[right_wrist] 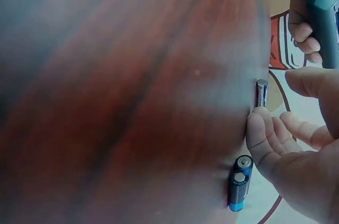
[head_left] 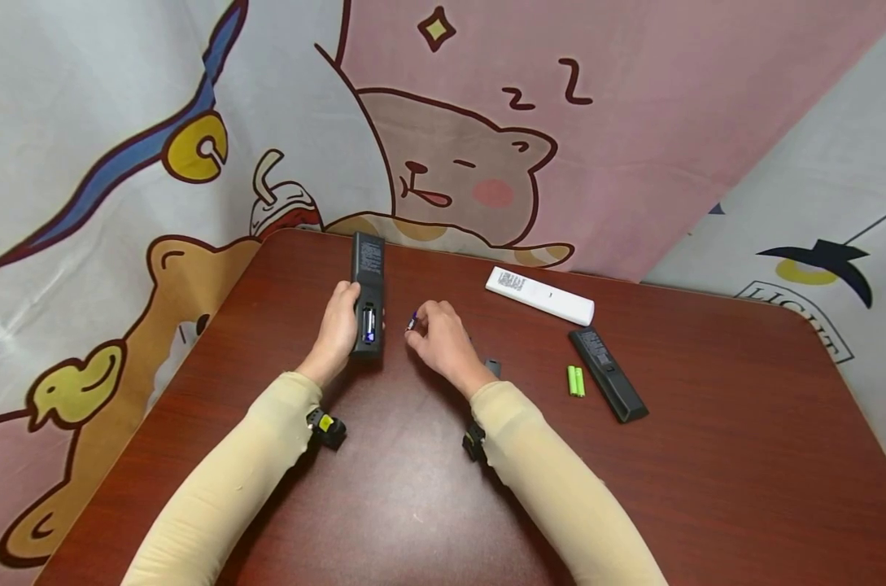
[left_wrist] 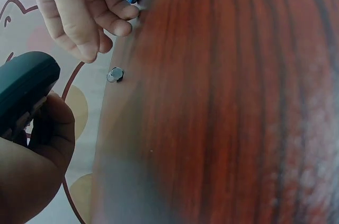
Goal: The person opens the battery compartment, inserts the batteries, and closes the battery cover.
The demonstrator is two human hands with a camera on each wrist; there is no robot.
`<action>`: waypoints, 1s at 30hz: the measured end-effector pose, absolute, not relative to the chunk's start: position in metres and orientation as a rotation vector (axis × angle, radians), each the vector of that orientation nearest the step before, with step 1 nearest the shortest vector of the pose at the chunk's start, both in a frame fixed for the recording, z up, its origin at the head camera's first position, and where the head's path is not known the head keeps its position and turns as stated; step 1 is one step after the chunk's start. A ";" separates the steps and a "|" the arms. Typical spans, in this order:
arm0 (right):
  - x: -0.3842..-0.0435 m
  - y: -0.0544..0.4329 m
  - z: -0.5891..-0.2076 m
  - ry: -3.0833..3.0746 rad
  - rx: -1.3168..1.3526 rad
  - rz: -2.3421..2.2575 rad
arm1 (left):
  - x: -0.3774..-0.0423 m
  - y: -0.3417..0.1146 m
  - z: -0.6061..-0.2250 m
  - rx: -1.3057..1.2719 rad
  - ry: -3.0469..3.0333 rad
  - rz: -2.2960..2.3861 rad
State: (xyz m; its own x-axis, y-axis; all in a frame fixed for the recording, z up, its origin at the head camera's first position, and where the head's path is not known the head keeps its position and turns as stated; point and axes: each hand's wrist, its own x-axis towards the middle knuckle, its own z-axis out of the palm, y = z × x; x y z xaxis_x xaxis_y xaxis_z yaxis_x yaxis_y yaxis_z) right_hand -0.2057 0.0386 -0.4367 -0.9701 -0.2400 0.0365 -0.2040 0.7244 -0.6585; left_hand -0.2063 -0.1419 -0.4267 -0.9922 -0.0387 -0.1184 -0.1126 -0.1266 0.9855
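My left hand [head_left: 336, 330] grips a black remote control [head_left: 369, 264] by its sides, back facing up. Its battery compartment is uncovered, and a blue-and-silver battery [head_left: 369, 324] lies inside. To the right, my right hand [head_left: 443, 338] hovers low over the table, its thumb apart from loosely bent fingers [right_wrist: 259, 134] and nothing between them. Just beyond those fingertips is a small battery [right_wrist: 261, 92], also visible by itself in the left wrist view. Two more blue batteries [right_wrist: 241, 181] lie below the hand in the right wrist view; the hand mostly hides them from the head camera.
A grey cover piece [head_left: 492, 366] shows beside the right wrist. Farther right lie a white remote [head_left: 539, 296], a second black remote [head_left: 608, 374] and two green batteries [head_left: 576, 381]. A printed curtain [head_left: 633, 163] hangs behind the brown table [head_left: 743, 456].
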 end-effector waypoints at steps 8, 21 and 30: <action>-0.218 0.035 -0.433 2.872 -0.366 -0.925 | -0.208 -0.141 -0.427 -0.174 2.041 2.320; -0.228 0.024 -0.434 2.848 -0.302 -0.769 | -0.207 -0.143 -0.429 -0.163 2.063 2.297; -0.231 0.021 -0.436 2.864 -0.301 -0.708 | -0.207 -0.142 -0.427 -0.176 2.052 2.313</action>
State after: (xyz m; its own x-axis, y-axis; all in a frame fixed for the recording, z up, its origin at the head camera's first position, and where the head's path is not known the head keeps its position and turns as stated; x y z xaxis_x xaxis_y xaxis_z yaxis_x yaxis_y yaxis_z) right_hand -0.2307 0.0208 -0.4363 -0.9640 -0.2364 -0.1215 -0.1526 0.8665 -0.4753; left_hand -0.2072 -0.1419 -0.4274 -0.9926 -0.0426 -0.1141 -0.1082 -0.1215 0.9867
